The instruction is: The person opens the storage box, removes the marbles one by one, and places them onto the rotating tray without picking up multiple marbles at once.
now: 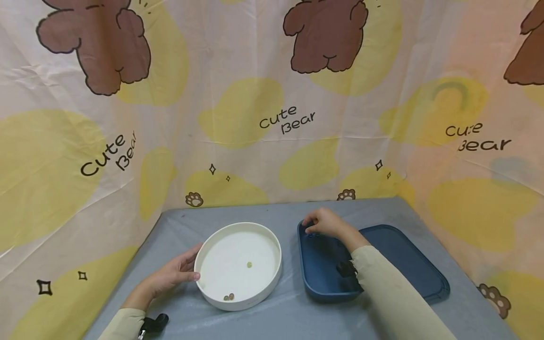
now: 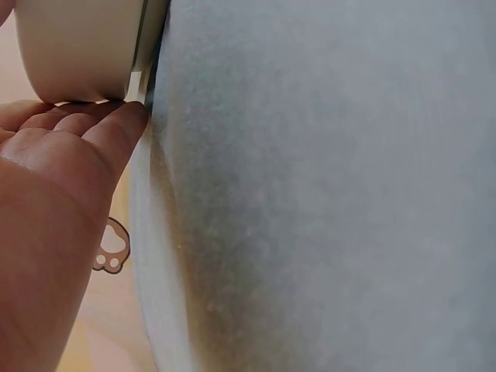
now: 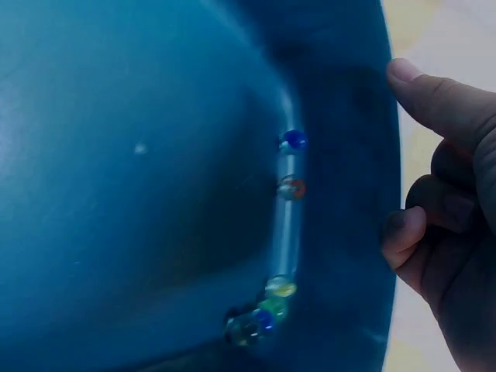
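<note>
My left hand rests at the left side of a round white tray, its thumb at the rim. Its fingers touch the tray's outer wall in the left wrist view. Inside lie a yellowish marble and two brownish marbles near the front wall. My right hand is over the far left corner of a blue tray, thumb extended and other fingers bent, with nothing visible between them. Several glass marbles, among them a blue one and a red-and-clear one, line that tray's inner edge.
A second blue tray or lid lies to the right, partly behind my right sleeve. Everything stands on a grey-covered table. A cloth printed with bears hangs behind and at both sides.
</note>
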A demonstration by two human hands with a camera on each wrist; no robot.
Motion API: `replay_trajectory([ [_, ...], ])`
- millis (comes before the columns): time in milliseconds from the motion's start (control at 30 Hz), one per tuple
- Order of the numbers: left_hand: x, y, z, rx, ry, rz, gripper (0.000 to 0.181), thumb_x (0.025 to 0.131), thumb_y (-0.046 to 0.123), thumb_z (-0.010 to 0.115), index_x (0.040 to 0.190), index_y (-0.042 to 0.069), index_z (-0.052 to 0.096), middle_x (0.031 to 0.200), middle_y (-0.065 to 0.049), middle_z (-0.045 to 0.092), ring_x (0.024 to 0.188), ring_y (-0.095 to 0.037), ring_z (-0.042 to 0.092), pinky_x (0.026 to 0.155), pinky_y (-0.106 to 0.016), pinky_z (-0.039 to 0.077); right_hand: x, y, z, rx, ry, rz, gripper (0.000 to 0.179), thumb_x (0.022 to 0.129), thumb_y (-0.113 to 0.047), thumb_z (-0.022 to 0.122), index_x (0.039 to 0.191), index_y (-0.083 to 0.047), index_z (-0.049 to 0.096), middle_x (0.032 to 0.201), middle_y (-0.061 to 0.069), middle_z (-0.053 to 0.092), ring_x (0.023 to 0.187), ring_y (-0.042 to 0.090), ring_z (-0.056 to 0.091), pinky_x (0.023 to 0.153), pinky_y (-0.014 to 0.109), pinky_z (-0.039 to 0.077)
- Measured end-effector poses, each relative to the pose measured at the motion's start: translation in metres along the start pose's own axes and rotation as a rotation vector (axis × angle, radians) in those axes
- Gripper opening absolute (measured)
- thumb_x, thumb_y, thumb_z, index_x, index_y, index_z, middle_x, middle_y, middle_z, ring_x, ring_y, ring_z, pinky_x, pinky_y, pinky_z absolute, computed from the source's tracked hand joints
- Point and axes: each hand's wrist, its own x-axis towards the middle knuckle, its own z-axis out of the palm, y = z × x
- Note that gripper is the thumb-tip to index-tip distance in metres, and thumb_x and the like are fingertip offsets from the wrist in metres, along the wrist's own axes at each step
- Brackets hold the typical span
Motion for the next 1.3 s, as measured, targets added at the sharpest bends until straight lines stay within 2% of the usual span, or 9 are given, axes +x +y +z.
replay_trajectory([
  [100,0.001,0.000,0.000,0.005,0.001,-0.001,0.094,0.095,0.001,0.067,0.160,-0.008,0.000,0.166,-0.031,-0.007,0.150,-0.055,0.001,0.107,-0.008,0.031,0.000,0.007,0.004,-0.036,-0.002,0.025,0.019,0.089,-0.019,0.080,0.108,-0.016,0.079,0.093,-0.003,0.073,0.077,0.012,0.062,0.068,0.032,0.052],
  [300,0.001,0.000,0.000,0.005,0.010,-0.019,0.095,0.095,0.002,0.068,0.161,-0.006,0.000,0.167,-0.030,-0.007,0.151,-0.054,0.001,0.105,-0.007,0.031,0.001,0.014,0.010,-0.074,-0.007,0.039,0.023,0.089,-0.017,0.081,0.112,-0.015,0.078,0.103,0.002,0.073,0.079,0.014,0.060,0.069,0.033,0.051],
  [433,0.001,0.000,-0.001,0.005,0.009,-0.024,0.096,0.094,0.002,0.069,0.161,-0.005,0.001,0.167,-0.029,-0.007,0.151,-0.053,0.001,0.105,-0.007,0.031,0.003,0.019,0.015,-0.091,-0.010,0.045,0.024,0.088,-0.014,0.081,0.112,-0.013,0.078,0.109,0.005,0.074,0.086,0.018,0.065,0.071,0.034,0.054],
  [533,0.001,0.000,-0.001,0.012,0.011,-0.029,0.096,0.094,0.003,0.069,0.161,-0.005,0.001,0.167,-0.029,-0.007,0.152,-0.053,0.001,0.105,-0.006,0.031,0.002,0.020,0.019,-0.111,-0.010,0.053,0.025,0.088,-0.014,0.081,0.112,-0.013,0.078,0.117,0.007,0.074,0.100,0.021,0.068,0.077,0.036,0.057],
  [767,0.000,0.000,0.000,0.011,0.009,-0.043,0.097,0.094,0.004,0.070,0.161,-0.006,0.000,0.167,-0.029,-0.008,0.152,-0.052,0.000,0.105,-0.006,0.031,-0.002,0.018,0.025,-0.162,-0.008,0.106,0.026,0.088,-0.014,0.081,0.114,-0.011,0.078,0.117,0.007,0.074,0.106,0.027,0.069,0.081,0.039,0.058],
  [1033,0.000,0.001,0.001,0.009,0.004,-0.037,0.097,0.094,0.004,0.069,0.161,-0.006,-0.001,0.167,-0.028,-0.009,0.152,-0.052,-0.001,0.105,-0.005,0.031,-0.001,0.018,0.031,-0.238,0.017,0.185,0.021,0.088,-0.013,0.080,0.109,-0.015,0.079,0.114,0.004,0.075,0.103,0.024,0.069,0.082,0.040,0.058],
  [1300,-0.002,0.003,0.001,0.000,-0.002,-0.040,0.098,0.095,0.004,0.069,0.161,-0.006,-0.002,0.167,-0.029,-0.009,0.151,-0.052,-0.002,0.104,-0.006,0.032,0.000,0.017,0.031,-0.262,0.028,0.192,0.017,0.089,-0.011,0.078,0.106,-0.016,0.079,0.111,0.003,0.075,0.103,0.025,0.069,0.083,0.043,0.058],
])
